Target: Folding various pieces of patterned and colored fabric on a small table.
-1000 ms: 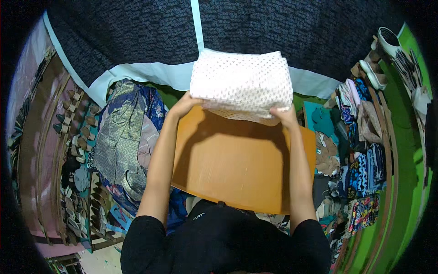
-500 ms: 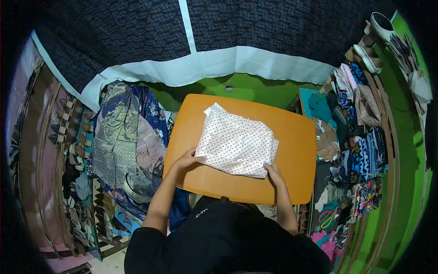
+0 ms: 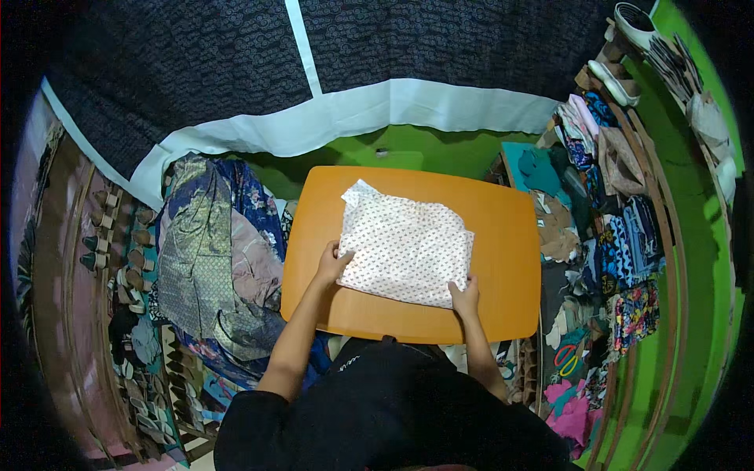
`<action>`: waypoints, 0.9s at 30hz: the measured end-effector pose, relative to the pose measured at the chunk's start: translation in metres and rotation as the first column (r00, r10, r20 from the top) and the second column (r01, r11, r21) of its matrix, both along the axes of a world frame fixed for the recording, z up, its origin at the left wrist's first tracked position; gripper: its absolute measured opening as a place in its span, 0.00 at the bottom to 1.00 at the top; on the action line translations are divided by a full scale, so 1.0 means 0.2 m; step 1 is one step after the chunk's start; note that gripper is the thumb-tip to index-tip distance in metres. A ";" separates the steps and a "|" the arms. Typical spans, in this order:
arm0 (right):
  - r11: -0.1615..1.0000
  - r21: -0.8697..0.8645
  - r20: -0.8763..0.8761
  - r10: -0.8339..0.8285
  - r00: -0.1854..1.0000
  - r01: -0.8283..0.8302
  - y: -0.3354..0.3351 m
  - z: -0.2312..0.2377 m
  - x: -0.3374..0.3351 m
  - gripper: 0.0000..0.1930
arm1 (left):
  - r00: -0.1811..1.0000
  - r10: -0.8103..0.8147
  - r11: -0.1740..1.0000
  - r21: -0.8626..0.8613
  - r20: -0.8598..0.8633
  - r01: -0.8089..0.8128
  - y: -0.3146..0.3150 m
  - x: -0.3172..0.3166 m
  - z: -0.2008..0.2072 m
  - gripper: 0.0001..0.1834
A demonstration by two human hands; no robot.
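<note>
Both hands pinch the white patterned cloth near its lower corners, bare orange tabletop showing beyond every edge.

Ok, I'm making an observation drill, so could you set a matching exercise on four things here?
1. Folded printed cloth
2. Left hand
3. Right hand
4. Curtain

A. At the cloth's near right corner
B. Dark, with a white border
C. Lying on the orange tabletop
D. At the cloth's left edge

Pairs: 1-C, 2-D, 3-A, 4-B
</note>
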State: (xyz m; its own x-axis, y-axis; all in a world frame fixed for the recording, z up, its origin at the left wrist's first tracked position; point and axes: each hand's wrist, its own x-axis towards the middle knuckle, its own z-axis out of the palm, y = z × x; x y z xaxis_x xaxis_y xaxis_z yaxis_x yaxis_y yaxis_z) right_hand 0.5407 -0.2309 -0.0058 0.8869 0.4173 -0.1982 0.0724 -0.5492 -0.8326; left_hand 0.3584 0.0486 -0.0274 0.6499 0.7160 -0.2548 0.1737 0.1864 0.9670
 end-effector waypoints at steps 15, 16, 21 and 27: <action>0.763 -0.297 0.398 0.645 0.652 -0.574 0.61 0.25 -0.16 0.36 | 0.828 0.056 0.976 0.206 -0.558 0.072 0.02 0.09 0.06 0.31; 0.762 -0.296 0.395 0.647 0.652 -0.577 0.63 0.25 -0.15 0.36 | 0.872 -0.125 0.987 0.033 -0.473 0.159 0.04 0.09 0.06 0.28; 0.800 -0.121 0.349 0.589 0.729 -0.588 0.61 0.00 -0.11 0.38 | 0.961 -0.221 0.871 -0.476 -0.166 0.119 0.01 0.11 0.21 0.23; 0.705 0.370 0.113 0.613 0.782 -0.605 0.63 -0.05 -0.09 0.25 | 0.988 -0.140 0.926 -0.346 0.066 0.154 -0.13 0.13 0.39 0.17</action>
State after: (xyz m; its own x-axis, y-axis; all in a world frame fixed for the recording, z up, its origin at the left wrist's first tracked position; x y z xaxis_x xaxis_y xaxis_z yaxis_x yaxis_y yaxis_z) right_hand 0.5229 -0.1045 -0.0159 0.4121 0.9083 0.0715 0.2668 -0.0452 -0.9627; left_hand 0.3845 0.0230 0.0500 0.7558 0.4823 -0.4429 0.1878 0.4883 0.8522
